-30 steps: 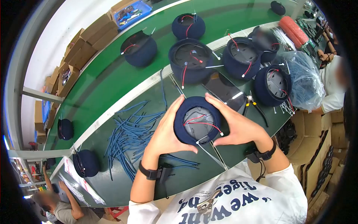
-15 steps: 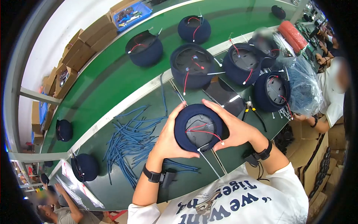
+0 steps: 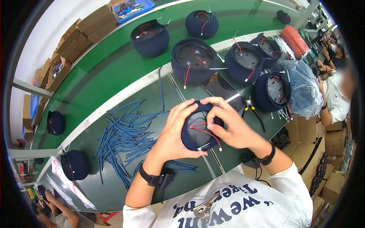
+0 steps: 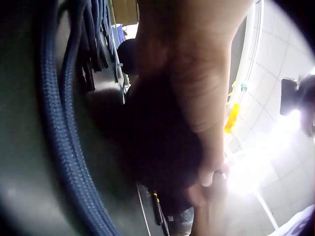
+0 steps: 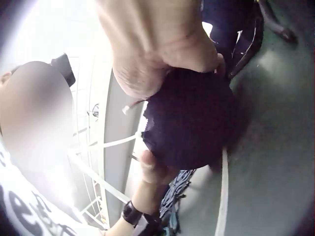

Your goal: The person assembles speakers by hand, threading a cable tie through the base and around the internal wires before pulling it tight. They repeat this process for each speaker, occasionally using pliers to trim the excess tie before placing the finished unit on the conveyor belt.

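"What's changed?"

"The right hand (image 3: 234, 126) has shifted from cupping the side; its bent fingers and thumb now clamp the rim at two o'clock on the navy fabric-covered shell (image 3: 189, 140)."

"And the left hand (image 3: 172, 133)?"

"Its grip wraps the nine o'clock side. I'd judge that it steadies the shell, leaving the right free for finer work at the edge. I can't tell what those fingertips press."

"Where's the shell?"

"Between both hands, opening up, red wires (image 3: 208, 132) showing. Braided blue cords (image 3: 121, 140) lie at nine o'clock from it, yellow-and-black pliers (image 3: 259, 118) toward two."
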Tool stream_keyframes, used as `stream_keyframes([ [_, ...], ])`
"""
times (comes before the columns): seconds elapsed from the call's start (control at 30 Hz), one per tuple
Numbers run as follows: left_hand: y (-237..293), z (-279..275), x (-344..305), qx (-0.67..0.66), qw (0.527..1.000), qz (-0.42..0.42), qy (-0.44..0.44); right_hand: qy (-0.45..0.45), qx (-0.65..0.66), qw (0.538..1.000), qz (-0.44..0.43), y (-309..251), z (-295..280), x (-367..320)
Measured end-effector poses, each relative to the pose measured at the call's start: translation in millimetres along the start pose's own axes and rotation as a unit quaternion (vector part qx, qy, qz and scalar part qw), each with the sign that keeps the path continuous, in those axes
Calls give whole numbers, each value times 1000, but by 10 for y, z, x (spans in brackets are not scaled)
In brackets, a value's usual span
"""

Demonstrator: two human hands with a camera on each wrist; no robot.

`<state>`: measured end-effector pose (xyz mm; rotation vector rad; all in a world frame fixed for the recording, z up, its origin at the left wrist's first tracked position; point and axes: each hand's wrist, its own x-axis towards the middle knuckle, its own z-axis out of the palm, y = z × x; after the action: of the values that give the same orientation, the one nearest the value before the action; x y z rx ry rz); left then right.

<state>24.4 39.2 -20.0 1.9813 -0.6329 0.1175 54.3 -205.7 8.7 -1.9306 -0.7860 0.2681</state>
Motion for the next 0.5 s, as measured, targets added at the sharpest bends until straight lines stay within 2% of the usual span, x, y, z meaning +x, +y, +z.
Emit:
stream_keyframes([
  [0.03,1,-35,2,-19,1000,-6,-19,18,-31,999,2,65,71,3],
  [0.07,0,-90,-15,-39,998,-13,-38,32,6,999,-22,137,100,5],
  [0.1,-6,-148,-16,-57,997,-19,-54,47,62,997,-7,157,118,16],
  [0.17,-41,-177,-47,-116,992,-14,-46,80,181,980,28,177,201,-15],
  [0.2,-100,-132,-53,-127,991,-20,-33,58,234,970,44,224,161,-28],
  [0.3,-78,21,-60,-126,991,-32,26,38,274,960,41,220,147,-35],
  [0.43,-60,99,-54,-88,993,-33,74,73,106,992,2,123,202,5],
  [0.5,-29,97,-60,-48,994,-24,94,156,105,982,15,56,249,-11],
])
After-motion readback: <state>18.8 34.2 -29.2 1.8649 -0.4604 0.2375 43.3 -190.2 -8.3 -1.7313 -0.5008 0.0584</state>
